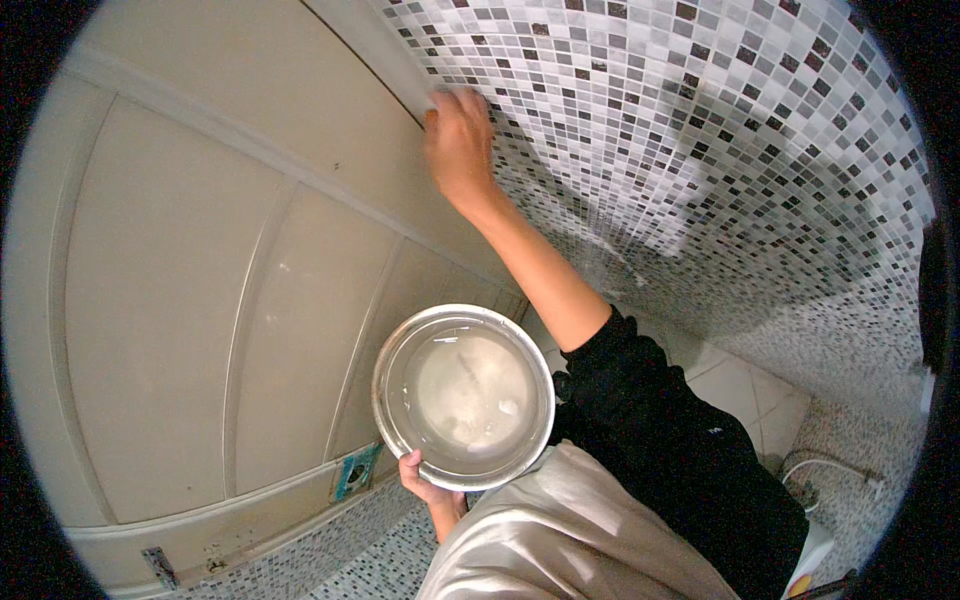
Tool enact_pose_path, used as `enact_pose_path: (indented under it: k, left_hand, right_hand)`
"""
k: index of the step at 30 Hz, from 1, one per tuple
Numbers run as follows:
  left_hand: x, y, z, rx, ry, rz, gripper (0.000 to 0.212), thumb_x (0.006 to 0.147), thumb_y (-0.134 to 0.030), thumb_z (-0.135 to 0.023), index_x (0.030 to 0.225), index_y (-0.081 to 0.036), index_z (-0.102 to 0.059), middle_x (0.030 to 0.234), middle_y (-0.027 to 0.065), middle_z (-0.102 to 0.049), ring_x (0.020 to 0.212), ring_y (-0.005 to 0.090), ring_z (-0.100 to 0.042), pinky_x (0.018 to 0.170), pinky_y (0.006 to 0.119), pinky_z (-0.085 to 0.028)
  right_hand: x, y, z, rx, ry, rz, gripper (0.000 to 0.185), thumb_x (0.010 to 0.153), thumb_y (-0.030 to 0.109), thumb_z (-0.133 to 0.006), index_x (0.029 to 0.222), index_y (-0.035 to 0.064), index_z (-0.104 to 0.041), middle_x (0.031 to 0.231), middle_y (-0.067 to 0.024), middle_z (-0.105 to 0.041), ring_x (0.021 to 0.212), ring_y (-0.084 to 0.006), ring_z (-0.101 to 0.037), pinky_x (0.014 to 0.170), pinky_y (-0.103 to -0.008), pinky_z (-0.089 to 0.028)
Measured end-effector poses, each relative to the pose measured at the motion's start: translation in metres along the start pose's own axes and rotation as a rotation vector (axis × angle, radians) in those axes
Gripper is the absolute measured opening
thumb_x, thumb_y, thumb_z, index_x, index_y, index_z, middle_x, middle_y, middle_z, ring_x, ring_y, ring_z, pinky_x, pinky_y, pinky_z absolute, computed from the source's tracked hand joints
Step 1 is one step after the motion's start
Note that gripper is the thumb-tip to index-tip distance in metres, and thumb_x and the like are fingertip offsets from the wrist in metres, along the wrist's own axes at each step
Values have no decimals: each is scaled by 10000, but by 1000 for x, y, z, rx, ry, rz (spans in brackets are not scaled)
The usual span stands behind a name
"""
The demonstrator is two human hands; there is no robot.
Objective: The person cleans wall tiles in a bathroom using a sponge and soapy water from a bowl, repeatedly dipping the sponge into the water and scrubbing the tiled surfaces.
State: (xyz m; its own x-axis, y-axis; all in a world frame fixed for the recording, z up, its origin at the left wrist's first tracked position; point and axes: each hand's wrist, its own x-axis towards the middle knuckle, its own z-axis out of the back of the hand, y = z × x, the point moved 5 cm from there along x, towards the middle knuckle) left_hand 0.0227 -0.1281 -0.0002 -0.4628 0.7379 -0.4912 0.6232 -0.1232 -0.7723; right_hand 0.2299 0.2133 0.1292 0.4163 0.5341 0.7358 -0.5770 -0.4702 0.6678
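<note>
A round stainless-steel bowl (387, 420) is before me, with clear liquid and a whitish mass at its bottom. My left hand (427, 486) grips its near-left rim, thumb over the edge and the other fingers hidden beneath. The bowl looks roughly level, close to my light shirt. My right hand (461, 150) is stretched out to the light strip between the panelled door (165, 300) and the mosaic-tiled wall (637, 97). Its fingers are blurred; whether they hold or touch anything there cannot be made out.
The beige door fills the left side, with a lock plate (352, 471) bordered in blue and a metal fitting (160, 568) along its edge. Pale floor tiles (731, 386) lie at right. Beyond them a white hose (821, 463) runs by the wall.
</note>
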Motion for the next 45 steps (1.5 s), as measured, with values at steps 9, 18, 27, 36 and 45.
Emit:
enact_pose_path:
  k: [9,18,27,36,45]
  left_hand:
    - [-6,-4,-3,10,-33,-41,458,700,-317,-534,1066,-41,-529,1033,117,-578,930,270,-557,807,358,-464]
    - [-3,0,5,-1,-34,-25,516,686,-334,-530,1110,-39,-517,1040,125,-572,967,289,-538,842,384,-438]
    - [-6,-1,5,-17,-29,-8,502,699,-333,-527,1106,-39,-516,1053,123,-571,965,277,-541,843,378,-438]
    - [-5,-3,-2,34,-28,-30,571,685,-337,-525,1148,-6,-484,1084,151,-547,985,299,-532,854,383,-437]
    - [-1,-1,3,14,-71,-9,583,667,-335,-527,1144,-2,-484,1073,153,-548,979,294,-532,847,385,-435]
  right_hand:
    - [-8,-3,-3,-33,22,25,239,747,-30,-553,985,-27,-580,913,-158,-528,879,-338,-492,760,-440,-410]
    - [32,26,-3,78,-159,111,227,762,-10,-549,985,-21,-589,922,-161,-542,894,-333,-499,775,-423,-417]
    - [48,46,1,-17,-78,49,238,770,5,-553,1004,-27,-581,926,-163,-530,915,-330,-490,786,-413,-416]
    - [24,17,-1,-74,2,12,246,757,-11,-553,1001,-34,-579,901,-148,-516,884,-323,-486,753,-411,-418]
    - [2,18,-6,-4,25,176,269,750,-5,-576,1018,3,-590,905,-134,-522,881,-323,-494,741,-406,-436]
